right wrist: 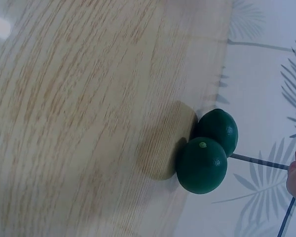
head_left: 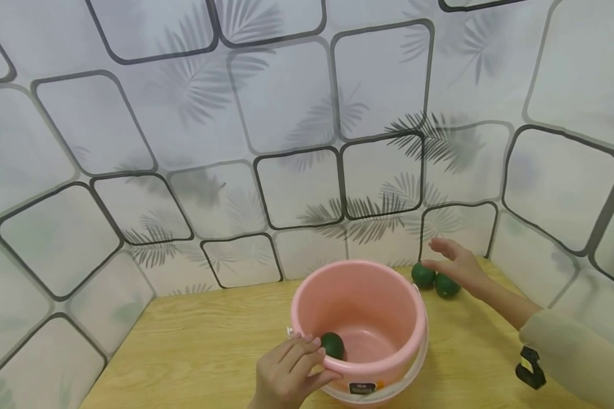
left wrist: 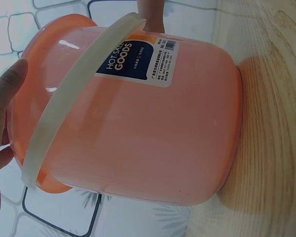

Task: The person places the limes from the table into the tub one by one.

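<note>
A pink bucket (head_left: 358,318) stands upright on the wooden table, with one dark green lime (head_left: 332,346) inside against its near left wall. My left hand (head_left: 289,369) grips the bucket's rim, fingers over the top edge and thumb on the outer side. In the left wrist view, part of that hand (left wrist: 0,113) shows at the rim beside the pale handle (left wrist: 69,98). Over on the right, my right hand (head_left: 460,267) hovers with spread fingers just above two more limes, a left lime (head_left: 422,275) and a right lime (head_left: 447,286). The right wrist view shows this pair touching, the nearer lime (right wrist: 201,165) partly covering the other.
Behind the table (head_left: 194,341) rises a wall covering (head_left: 297,193) with rounded squares and leaf prints, which also closes in both sides. The two limes lie near the back right corner by the wall. A label (left wrist: 138,61) is stuck on the bucket's outside.
</note>
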Motion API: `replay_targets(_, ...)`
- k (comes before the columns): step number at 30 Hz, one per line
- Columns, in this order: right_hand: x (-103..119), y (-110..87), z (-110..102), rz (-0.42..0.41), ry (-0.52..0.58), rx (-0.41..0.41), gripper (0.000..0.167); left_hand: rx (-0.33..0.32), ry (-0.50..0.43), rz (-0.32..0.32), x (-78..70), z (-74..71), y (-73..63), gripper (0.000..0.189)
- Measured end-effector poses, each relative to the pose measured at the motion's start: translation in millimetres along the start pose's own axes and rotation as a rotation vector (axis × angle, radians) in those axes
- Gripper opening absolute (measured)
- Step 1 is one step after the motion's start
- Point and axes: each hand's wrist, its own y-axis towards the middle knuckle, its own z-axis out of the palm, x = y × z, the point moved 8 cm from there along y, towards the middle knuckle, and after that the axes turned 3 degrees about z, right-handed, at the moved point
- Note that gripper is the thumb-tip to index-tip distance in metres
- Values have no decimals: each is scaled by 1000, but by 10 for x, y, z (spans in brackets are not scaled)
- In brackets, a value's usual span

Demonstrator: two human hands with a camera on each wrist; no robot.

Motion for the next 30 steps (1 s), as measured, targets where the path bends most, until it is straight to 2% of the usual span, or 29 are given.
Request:
replay_targets(7, -64, 23, -35, 22, -1, 10, 71, -9, -5, -3, 14, -8, -11, 40)
replay_targets(13, -163, 8, -74, 46, -31, 13, 74, 8, -16, -26, 20, 11, -21, 40)
replay_targets(21, -228, 18, -91, 43, -44, 8, 74, -19, 1, -3, 0, -10, -5, 42)
replay_targets(30, -323, 13, -79, 68, -79, 2, 77, 0, -7, -12, 5, 4, 7, 42)
